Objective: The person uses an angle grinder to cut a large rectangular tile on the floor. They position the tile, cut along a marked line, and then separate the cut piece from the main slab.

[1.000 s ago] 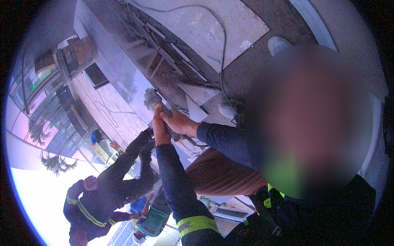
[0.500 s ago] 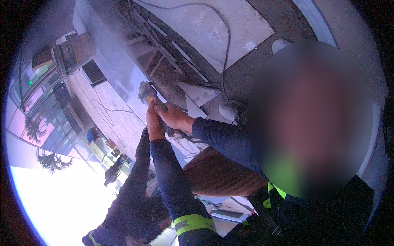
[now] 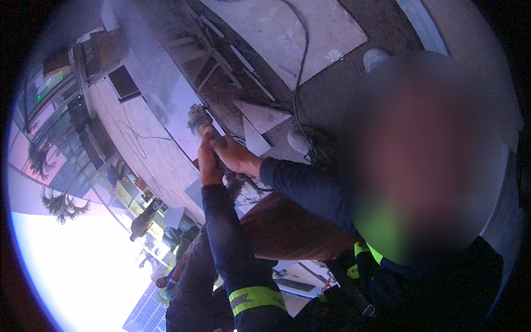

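Observation:
An angle grinder (image 3: pixel 199 117) with a dusty grey head and a yellow patch is gripped by both my hands. My left hand (image 3: pixel 208 164) wraps its body from the left side. My right hand (image 3: pixel 238 157) closes around the same body just to the right, partly hiding it. The grinder's head is at the edge of a long pale slab (image 3: pixel 176 113); whether its disc touches the slab cannot be made out. Pale dust (image 3: pixel 141 41) hangs over the slab beyond the head.
A black cable (image 3: pixel 303 61) runs over a large pale board (image 3: pixel 326 33). Loose strips (image 3: pixel 221 66) and triangular offcuts (image 3: pixel 263 116) lie near my shoe (image 3: pixel 298 141). A dark-clothed person (image 3: pixel 191 288) is close on the left; others are farther back. A blurred patch covers the right side.
The nearby person's dark sleeve has drawn back from beside my left hand, uncovering people behind. The view has shifted slightly. Both hands keep their grip on the angle grinder.

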### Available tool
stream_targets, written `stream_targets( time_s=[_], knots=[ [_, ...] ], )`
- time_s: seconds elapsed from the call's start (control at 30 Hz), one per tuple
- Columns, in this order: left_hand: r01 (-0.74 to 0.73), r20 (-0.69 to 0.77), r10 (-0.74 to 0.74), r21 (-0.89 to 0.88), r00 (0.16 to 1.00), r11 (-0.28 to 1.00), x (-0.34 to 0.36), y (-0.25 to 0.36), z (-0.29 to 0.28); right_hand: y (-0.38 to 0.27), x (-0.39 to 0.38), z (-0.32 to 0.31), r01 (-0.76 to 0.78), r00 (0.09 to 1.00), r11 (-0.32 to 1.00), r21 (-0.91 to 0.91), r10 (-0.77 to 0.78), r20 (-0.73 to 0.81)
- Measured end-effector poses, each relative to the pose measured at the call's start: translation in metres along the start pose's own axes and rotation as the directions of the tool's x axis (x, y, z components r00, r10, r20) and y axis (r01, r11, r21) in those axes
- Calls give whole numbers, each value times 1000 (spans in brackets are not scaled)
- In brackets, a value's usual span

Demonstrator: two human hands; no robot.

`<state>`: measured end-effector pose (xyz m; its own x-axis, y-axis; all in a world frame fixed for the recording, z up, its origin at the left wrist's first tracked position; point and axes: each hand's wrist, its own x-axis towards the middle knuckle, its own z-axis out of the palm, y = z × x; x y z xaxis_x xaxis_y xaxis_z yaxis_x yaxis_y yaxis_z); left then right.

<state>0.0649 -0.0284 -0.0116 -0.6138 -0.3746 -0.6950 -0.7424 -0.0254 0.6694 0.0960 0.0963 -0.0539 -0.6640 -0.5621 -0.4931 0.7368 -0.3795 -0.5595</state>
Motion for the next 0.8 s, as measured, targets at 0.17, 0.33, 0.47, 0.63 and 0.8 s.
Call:
stream_targets(
  time_s=[0.17,0.33,0.47,0.63,0.8],
  knots=[
    [82,31,-82,-4,996,997,12,-15,-17,6,2,-1,40,999,997,-70,-40,-2],
    [-203,-30,267,568,963,798,-8,-13,-4,18,-5,3,211,974,955,-209,-223,-37],
    [-281,-6,297,309,955,908,-39,9,39,12,-16,-11,308,945,937,-163,-321,-64],
    [-382,14,381,16,924,924,-69,54,68,-53,-38,-24,310,938,938,156,-329,112],
    [-464,77,473,-106,878,879,-88,88,71,-125,-81,-45,500,772,850,-167,-350,531]
  ],
)
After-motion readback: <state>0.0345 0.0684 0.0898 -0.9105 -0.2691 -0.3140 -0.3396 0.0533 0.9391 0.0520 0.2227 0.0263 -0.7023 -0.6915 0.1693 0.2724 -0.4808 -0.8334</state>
